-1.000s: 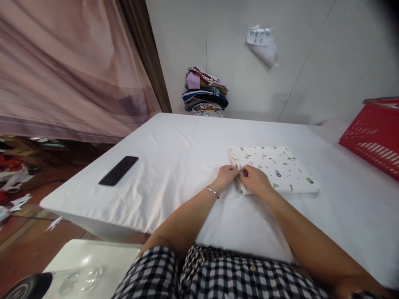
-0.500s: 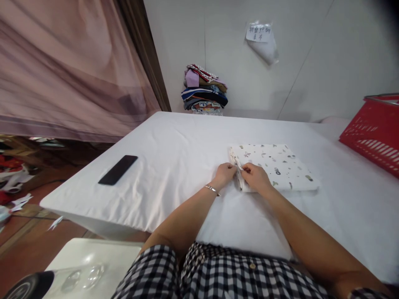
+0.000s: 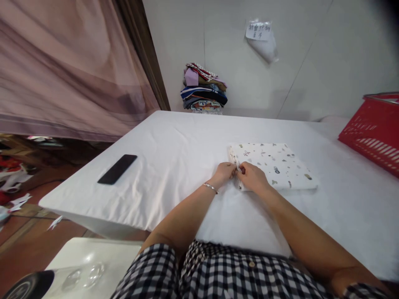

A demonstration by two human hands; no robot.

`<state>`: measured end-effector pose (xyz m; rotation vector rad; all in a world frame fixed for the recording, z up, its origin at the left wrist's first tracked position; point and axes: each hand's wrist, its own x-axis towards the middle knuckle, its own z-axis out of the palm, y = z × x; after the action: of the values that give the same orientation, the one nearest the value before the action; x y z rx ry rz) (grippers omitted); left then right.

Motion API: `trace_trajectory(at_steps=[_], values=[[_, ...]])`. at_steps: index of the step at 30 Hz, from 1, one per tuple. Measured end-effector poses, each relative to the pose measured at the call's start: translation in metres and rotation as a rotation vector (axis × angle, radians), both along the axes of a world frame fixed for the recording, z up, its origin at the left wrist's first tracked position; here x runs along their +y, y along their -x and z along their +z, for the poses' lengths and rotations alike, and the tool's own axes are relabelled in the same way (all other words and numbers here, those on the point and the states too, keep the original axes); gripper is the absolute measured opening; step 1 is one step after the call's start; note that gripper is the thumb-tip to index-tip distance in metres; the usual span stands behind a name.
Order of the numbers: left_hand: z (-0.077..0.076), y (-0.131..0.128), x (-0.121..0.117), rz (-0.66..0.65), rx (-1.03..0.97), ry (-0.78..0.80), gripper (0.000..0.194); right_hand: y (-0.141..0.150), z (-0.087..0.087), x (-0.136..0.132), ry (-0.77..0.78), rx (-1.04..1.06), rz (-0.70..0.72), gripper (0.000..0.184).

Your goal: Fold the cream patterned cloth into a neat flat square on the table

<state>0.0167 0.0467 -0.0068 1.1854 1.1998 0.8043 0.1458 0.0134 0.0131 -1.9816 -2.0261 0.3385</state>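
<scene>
A folded white cloth with small printed figures (image 3: 274, 166) lies flat on the white-covered table (image 3: 174, 166). My left hand (image 3: 223, 173) and my right hand (image 3: 252, 177) meet at the cloth's near left edge. Both are closed in a pinch on that edge, fingertips almost touching. A thin bracelet circles my left wrist. My checked clothing fills the bottom of the view.
A black phone (image 3: 117, 168) lies near the table's left edge. A red basket (image 3: 372, 133) stands at the right. A stack of folded clothes (image 3: 204, 93) sits at the far edge by the wall. A pink curtain hangs left; a white stool is below.
Both hands stay pinched on the cloth's edge with only small finger shifts. The view has drifted slightly.
</scene>
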Motion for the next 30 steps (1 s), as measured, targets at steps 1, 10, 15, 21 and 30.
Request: trace_trajectory(at_steps=[1,10,15,21,30], values=[[0.002,0.001,0.0,-0.008,-0.007,0.011,0.028,0.001,0.001,0.0,0.008,-0.024,-0.002,0.017],[-0.005,0.005,0.006,-0.026,-0.023,-0.022,0.023,-0.002,-0.001,0.005,0.007,-0.005,-0.041,0.011],[-0.016,0.001,0.011,0.051,0.083,-0.028,0.011,-0.006,-0.002,0.004,-0.031,0.117,-0.069,0.008],[-0.014,0.001,0.009,0.028,0.101,-0.006,0.009,-0.008,-0.007,0.004,-0.063,0.193,-0.078,0.008],[-0.006,-0.002,0.006,0.074,0.001,0.05,0.008,-0.011,-0.013,0.005,-0.086,0.263,-0.056,0.01]])
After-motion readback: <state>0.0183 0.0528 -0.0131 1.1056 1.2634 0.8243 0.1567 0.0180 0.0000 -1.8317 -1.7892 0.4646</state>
